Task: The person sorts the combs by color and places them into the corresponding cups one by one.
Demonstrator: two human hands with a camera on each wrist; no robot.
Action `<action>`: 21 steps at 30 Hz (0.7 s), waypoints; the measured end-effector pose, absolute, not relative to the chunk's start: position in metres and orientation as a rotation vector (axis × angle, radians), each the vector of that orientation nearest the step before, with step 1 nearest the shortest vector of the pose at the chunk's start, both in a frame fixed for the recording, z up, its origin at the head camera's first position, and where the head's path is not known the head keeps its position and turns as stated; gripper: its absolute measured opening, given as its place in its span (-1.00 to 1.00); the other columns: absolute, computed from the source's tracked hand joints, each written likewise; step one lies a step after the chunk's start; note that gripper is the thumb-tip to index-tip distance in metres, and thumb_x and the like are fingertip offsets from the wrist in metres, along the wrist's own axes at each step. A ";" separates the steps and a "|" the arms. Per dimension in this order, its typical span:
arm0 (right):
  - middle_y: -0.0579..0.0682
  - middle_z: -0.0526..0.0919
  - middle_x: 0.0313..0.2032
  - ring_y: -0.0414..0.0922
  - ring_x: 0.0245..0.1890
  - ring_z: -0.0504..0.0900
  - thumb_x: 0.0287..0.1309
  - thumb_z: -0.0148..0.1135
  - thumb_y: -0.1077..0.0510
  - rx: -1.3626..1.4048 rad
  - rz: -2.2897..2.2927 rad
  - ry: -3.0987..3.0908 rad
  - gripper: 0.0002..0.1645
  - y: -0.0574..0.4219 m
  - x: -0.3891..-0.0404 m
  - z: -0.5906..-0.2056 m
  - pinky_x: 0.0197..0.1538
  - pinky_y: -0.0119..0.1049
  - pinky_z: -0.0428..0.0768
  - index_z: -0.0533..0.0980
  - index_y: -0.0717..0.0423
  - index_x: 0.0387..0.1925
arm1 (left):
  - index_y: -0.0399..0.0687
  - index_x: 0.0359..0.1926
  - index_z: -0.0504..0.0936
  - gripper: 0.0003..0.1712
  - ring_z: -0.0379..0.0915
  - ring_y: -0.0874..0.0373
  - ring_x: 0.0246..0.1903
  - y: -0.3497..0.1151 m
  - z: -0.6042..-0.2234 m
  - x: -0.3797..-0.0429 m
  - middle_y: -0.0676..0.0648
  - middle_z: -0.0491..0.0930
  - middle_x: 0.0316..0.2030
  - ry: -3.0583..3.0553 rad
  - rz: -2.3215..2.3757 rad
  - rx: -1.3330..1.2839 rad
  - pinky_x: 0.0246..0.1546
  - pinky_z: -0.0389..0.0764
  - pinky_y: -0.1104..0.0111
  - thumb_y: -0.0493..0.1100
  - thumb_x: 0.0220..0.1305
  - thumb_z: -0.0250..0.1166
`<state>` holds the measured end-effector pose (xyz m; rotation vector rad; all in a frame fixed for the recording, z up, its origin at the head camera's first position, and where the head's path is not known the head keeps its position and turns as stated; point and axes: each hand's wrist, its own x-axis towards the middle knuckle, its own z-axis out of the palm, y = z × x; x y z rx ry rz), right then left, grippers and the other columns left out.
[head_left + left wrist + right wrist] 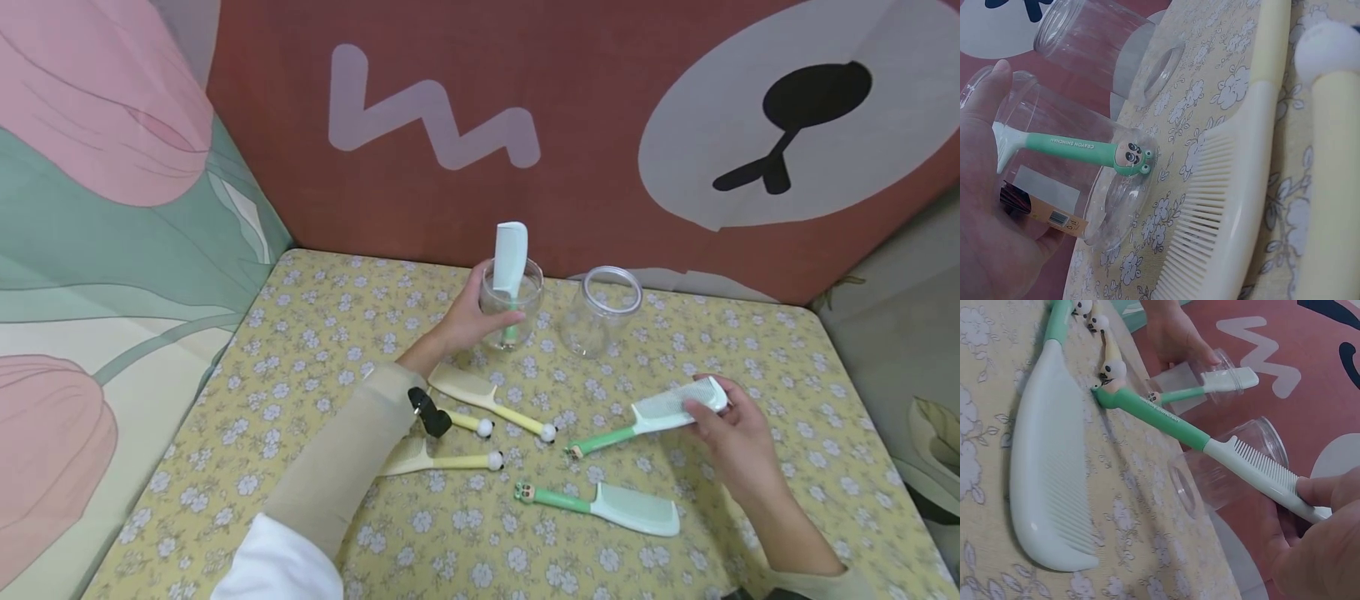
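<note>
My left hand [474, 315] is curled round a clear jar [531, 287] at the back of the table. Inside it a green-handled comb [511, 254] stands handle down, its pale toothed end above the rim. The left wrist view shows a frog-hooded face on that handle. My right hand [738, 437] pinches a second green-handled comb [667, 408] by the end of its pale toothed part, handle pointing left. In the right wrist view, this held comb [1166, 422] is raised off the cloth. A third green-handled comb [633, 507] lies on the table nearer the front.
Right of the held jar stands another clear jar [600, 321], with nothing visible inside. Several cream combs with yellow handles, one of them this comb [465, 386], lie beside and partly under my left forearm. A flowered cloth [300, 333] covers the table; a printed red backdrop [600, 183] rises behind.
</note>
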<state>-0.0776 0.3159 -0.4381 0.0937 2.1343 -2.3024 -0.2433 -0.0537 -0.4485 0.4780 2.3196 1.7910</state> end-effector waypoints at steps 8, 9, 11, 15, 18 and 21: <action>-0.11 0.61 0.01 -0.29 -0.03 0.67 0.42 0.18 0.33 0.010 -2.304 2.198 -0.63 0.320 -0.083 -0.422 -0.03 -0.43 0.65 0.49 0.06 0.20 | 0.27 0.60 -0.09 0.15 0.23 -0.04 0.40 -0.053 -0.448 -0.243 -0.04 0.20 0.46 2.320 1.779 0.459 0.39 0.27 -0.03 0.02 0.23 0.51; -0.09 0.59 0.02 -0.29 -0.03 0.67 0.42 0.18 0.32 -0.002 -2.300 2.213 -0.62 0.321 -0.085 -0.418 -0.02 -0.43 0.65 0.49 0.06 0.21 | 0.27 0.60 -0.09 0.15 0.22 -0.04 0.40 -0.053 -0.449 -0.242 -0.04 0.20 0.47 2.320 1.778 0.457 0.39 0.26 -0.03 0.02 0.24 0.51; -0.07 0.56 0.01 -0.29 -0.03 0.66 0.42 0.17 0.33 -0.022 -2.315 2.218 -0.62 0.323 -0.089 -0.410 -0.03 -0.44 0.65 0.48 0.05 0.21 | 0.27 0.60 -0.09 0.15 0.22 -0.04 0.41 -0.054 -0.449 -0.242 -0.04 0.19 0.47 2.321 1.776 0.455 0.39 0.26 -0.03 0.02 0.24 0.51; -0.01 0.51 0.01 -0.25 -0.03 0.64 0.43 0.09 0.40 -0.129 -2.429 2.138 -0.61 0.327 -0.101 -0.390 -0.03 -0.45 0.65 0.47 0.11 0.21 | 0.27 0.60 -0.09 0.14 0.23 -0.04 0.40 -0.054 -0.449 -0.242 -0.04 0.19 0.47 2.316 1.781 0.465 0.38 0.27 -0.04 0.02 0.25 0.50; 0.01 0.46 0.01 -0.23 -0.04 0.61 0.43 0.06 0.44 -0.186 -2.491 2.100 -0.61 0.328 -0.111 -0.372 -0.05 -0.46 0.66 0.46 0.15 0.21 | 0.27 0.60 -0.09 0.13 0.24 -0.04 0.39 -0.053 -0.449 -0.243 -0.06 0.19 0.47 2.311 1.791 0.483 0.37 0.29 -0.04 0.00 0.25 0.50; 0.03 0.42 0.04 -0.22 -0.02 0.59 0.41 0.10 0.40 -0.177 -2.478 2.158 -0.61 0.326 -0.120 -0.355 -0.06 -0.47 0.65 0.45 0.17 0.21 | 0.26 0.60 -0.09 0.13 0.23 -0.04 0.40 -0.054 -0.449 -0.244 -0.08 0.18 0.47 2.317 1.789 0.487 0.38 0.28 -0.03 -0.01 0.26 0.50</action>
